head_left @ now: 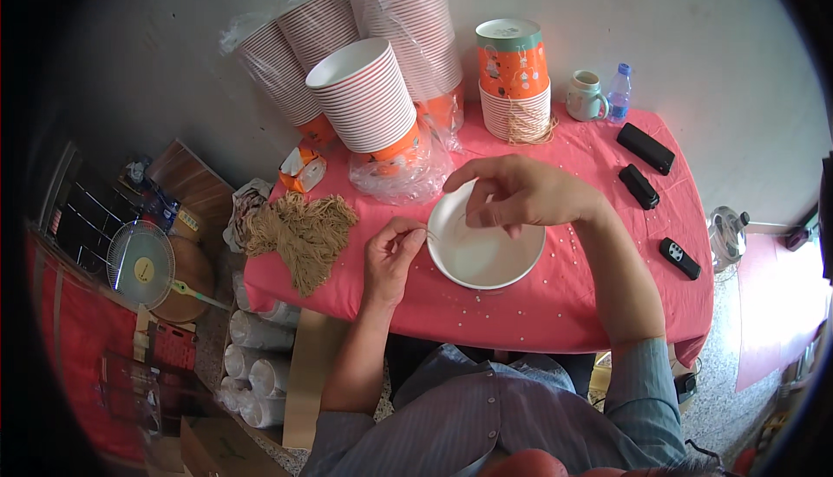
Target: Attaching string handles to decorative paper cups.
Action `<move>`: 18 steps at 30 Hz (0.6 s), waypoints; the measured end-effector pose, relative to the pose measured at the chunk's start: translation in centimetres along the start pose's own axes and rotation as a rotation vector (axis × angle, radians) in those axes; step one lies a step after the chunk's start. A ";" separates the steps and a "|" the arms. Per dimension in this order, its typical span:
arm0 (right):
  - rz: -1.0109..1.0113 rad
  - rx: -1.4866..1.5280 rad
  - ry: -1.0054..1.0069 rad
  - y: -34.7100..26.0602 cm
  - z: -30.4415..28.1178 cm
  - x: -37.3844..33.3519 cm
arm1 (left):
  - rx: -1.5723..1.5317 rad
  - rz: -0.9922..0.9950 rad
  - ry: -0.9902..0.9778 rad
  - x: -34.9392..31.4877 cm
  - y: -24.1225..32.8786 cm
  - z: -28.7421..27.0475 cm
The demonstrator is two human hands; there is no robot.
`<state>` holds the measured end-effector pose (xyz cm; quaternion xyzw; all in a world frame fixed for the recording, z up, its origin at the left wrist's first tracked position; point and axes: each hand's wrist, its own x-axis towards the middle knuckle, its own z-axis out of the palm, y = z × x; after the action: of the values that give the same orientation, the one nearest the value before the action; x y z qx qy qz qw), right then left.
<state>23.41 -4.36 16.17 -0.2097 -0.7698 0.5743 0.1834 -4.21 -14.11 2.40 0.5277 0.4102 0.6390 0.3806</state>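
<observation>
My left hand (389, 256) is at the left rim of a white round bowl (486, 269). Its thumb and forefinger are pinched on a thin pale string (434, 233), which reaches toward the bowl. Over the bowl hangs my right hand (516, 192), fingers bent down and thumb drawn in against them. Whatever those fingers hold, if anything, is hidden. Small white bits, bead-like, lie scattered on the red tablecloth (416, 303) around the bowl. Left of my left hand is a heap of tan strings (304, 234).
Tall stacks of paper tubs (369, 99) in plastic wrap stand behind. Another tub stack (514, 78) has loose strings at its side. A mug (587, 97), a bottle (619, 93), two black cases (646, 147) and a remote (679, 258) lie right. A fan (141, 264) stands left.
</observation>
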 end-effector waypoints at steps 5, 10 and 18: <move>-0.255 0.400 -0.073 2.0 0.1 0.8 | 0.108 0.014 -0.081 -0.2 -0.1 0.0; -0.354 0.585 0.067 3.1 0.5 1.6 | 0.039 -0.040 -0.120 -0.3 0.2 0.3; -0.411 0.763 0.283 4.4 0.1 2.8 | -0.175 -0.277 -0.018 -0.4 0.3 0.9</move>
<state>21.51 -1.79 12.05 -0.0462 -0.4961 0.7343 0.4610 -3.28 -14.42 2.60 0.4366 0.4186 0.6089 0.5132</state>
